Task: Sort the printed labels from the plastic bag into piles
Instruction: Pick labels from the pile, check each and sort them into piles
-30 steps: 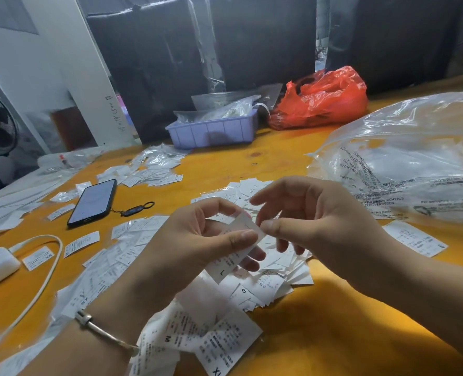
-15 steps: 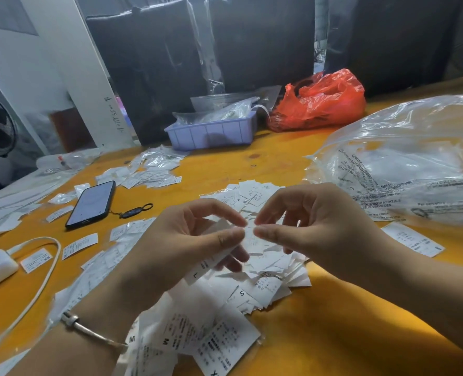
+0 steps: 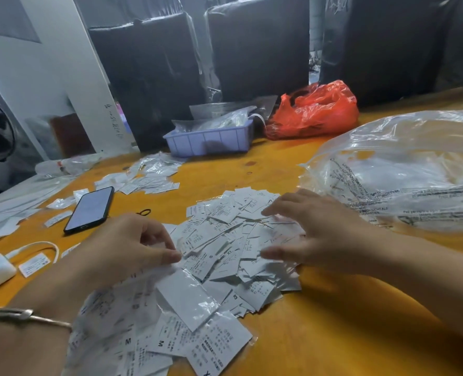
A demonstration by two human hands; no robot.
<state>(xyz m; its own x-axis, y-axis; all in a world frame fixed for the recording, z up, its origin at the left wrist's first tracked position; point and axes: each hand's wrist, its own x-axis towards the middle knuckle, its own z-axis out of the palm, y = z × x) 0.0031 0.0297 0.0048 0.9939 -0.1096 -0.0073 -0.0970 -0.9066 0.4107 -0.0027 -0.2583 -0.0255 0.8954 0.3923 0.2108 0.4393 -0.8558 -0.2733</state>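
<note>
Head view: the right hand (image 3: 317, 234) hovers with fingers spread over the big heap of printed labels (image 3: 233, 240) at the middle of the counter (image 3: 333, 335). The left hand (image 3: 132, 245) has its fingers curled, thumb tip on labels at the heap's near-left edge; whether it pinches one cannot be told. One clear plastic bag (image 3: 403, 169) lies at right, one red bag (image 3: 314, 109) and one lilac tray (image 3: 211, 139) behind, one phone (image 3: 89, 208) at left. The counter is orange-yellow; dark wrapped panels stand behind it.

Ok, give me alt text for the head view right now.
Two hands work a heap of printed labels on an orange table: the right hand spreads flat over it, the left hand curls at its near-left edge. A clear plastic bag lies right, a phone left.
</note>
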